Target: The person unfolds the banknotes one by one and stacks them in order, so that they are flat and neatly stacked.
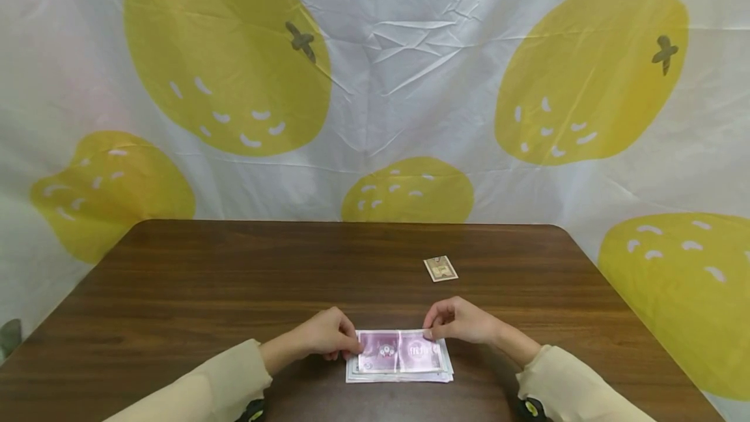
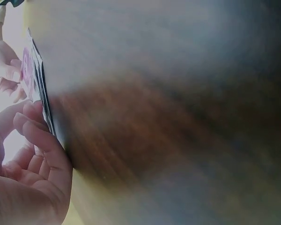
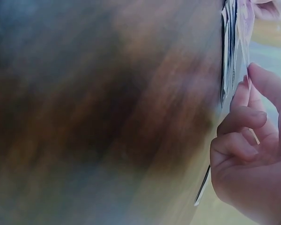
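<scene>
A purple banknote [image 1: 387, 351] lies over a stack of pale banknotes [image 1: 400, 378] near the table's front. My right hand [image 1: 463, 321] pinches the purple note near its upper right corner; in the right wrist view, thumb and forefinger meet on its thin edge, beside the stack [image 3: 228, 51]. At the other end, my left hand [image 1: 329, 334] pinches the purple note's left edge between thumb and fingers. The left wrist view shows those fingers [image 2: 35, 123] right at the end of the layered notes [image 2: 41, 79], partly covering them.
A small brownish note [image 1: 441, 269] lies alone on the dark wooden table [image 1: 246, 272], farther back and to the right. Behind the table hangs a white cloth [image 1: 398, 103] printed with yellow fruit.
</scene>
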`<act>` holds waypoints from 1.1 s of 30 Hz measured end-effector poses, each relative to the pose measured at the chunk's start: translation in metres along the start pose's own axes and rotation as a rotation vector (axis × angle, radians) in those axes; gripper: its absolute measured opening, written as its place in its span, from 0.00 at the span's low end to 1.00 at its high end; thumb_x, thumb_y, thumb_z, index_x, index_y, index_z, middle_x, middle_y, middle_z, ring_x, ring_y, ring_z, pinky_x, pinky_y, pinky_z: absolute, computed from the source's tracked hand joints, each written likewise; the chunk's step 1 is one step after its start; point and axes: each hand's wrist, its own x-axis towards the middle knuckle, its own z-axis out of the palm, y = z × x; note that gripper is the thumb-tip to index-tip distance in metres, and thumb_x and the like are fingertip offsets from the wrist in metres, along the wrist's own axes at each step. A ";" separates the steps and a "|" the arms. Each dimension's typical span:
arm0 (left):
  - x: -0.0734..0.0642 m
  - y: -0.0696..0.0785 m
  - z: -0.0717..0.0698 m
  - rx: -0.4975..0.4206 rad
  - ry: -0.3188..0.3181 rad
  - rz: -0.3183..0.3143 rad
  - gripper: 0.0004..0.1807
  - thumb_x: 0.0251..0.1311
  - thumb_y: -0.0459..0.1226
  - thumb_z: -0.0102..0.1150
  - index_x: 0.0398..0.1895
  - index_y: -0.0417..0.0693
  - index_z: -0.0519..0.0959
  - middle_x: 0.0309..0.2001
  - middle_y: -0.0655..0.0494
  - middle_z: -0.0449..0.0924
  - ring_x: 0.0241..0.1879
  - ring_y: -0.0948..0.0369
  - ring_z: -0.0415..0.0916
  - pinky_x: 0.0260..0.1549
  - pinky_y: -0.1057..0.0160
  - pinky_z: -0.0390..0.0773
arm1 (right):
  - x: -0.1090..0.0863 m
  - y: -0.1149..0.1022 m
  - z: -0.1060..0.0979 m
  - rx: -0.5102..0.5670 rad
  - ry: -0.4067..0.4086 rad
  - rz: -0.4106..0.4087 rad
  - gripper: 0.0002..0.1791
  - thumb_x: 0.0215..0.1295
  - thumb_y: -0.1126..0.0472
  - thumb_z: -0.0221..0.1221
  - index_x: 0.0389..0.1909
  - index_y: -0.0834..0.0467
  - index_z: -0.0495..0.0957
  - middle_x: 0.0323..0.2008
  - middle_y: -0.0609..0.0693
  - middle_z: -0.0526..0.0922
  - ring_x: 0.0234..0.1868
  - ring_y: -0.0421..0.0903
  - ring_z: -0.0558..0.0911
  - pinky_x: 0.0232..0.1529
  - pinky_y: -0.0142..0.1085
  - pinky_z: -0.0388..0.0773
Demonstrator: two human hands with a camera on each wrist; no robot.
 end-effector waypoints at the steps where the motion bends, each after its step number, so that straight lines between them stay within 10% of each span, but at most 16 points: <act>1: 0.000 0.001 0.000 0.016 0.006 -0.002 0.11 0.45 0.35 0.63 0.13 0.38 0.76 0.09 0.61 0.68 0.07 0.69 0.60 0.07 0.73 0.61 | 0.000 0.000 0.000 -0.004 0.001 0.000 0.07 0.52 0.65 0.61 0.29 0.65 0.76 0.20 0.47 0.75 0.23 0.36 0.72 0.24 0.27 0.67; 33: 0.004 -0.002 0.004 0.151 0.048 0.037 0.11 0.43 0.34 0.65 0.15 0.45 0.70 0.08 0.61 0.69 0.06 0.69 0.62 0.06 0.71 0.64 | 0.000 -0.005 0.001 -0.198 0.066 0.041 0.07 0.49 0.60 0.64 0.27 0.59 0.77 0.19 0.44 0.73 0.21 0.36 0.69 0.20 0.27 0.62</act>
